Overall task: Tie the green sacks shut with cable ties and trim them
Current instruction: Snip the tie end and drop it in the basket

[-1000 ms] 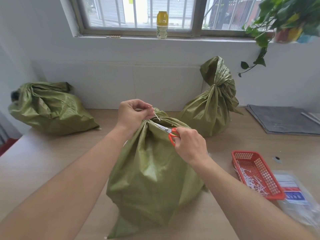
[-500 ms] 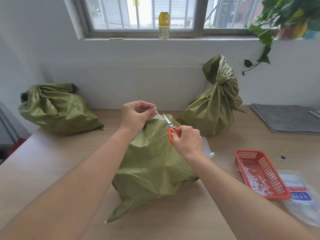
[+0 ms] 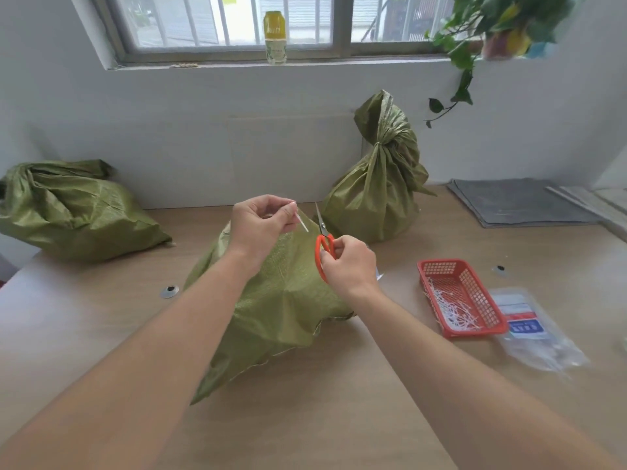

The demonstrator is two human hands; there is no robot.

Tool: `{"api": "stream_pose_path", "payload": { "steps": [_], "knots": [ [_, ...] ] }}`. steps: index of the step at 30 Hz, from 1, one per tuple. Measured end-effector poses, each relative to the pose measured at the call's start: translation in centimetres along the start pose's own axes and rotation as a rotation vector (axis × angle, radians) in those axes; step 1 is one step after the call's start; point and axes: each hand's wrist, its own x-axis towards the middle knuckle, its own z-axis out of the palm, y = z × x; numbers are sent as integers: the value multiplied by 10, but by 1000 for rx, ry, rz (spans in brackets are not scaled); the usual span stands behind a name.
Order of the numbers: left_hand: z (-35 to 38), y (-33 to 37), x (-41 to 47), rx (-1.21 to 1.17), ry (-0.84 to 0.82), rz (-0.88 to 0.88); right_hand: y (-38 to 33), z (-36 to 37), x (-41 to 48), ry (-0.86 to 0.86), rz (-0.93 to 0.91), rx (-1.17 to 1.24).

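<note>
Rightward, white trimmings (image 3: 451, 308) inside red basket (image 3: 441, 263)

Daylight from window (image 3: 190, 25) at top, panes blown out, near white. Room bright, light soft + even. Faint soft shadow under near sack (image 3: 281, 300) on bench (image 3: 101, 317). Slight sheen on plastic bag (image 3: 539, 347). Wide-angle distortion: window frame, bench edges bow; bottom corners stretched. Plant (image 3: 502, 25) top rt smeared, blurry. Centre fairly sharp, some compression softness.

home workroom — barred window (image 3: 230, 25), houseplant (image 3: 492, 25)
</note>
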Motion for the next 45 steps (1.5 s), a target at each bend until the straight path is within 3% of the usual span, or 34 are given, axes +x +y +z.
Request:
{"api": "stream_pose_path", "payload": {
  "steps": [7, 19, 31, 45],
  "knots": [
    [50, -11, -54, -20, -124, -47, 41, -43, -60, 138, 149, 123],
    [186, -56, -126, -34, -259, -263, 154, -146, -102, 256, 277, 2],
    [325, -112, -140, -68, -199, -489, 279, -241, -69, 220, 352, -46],
    [422, -223, -84, 27, -185, -697, 388, -235, -10, 106, 669, -174]
  ]
}}
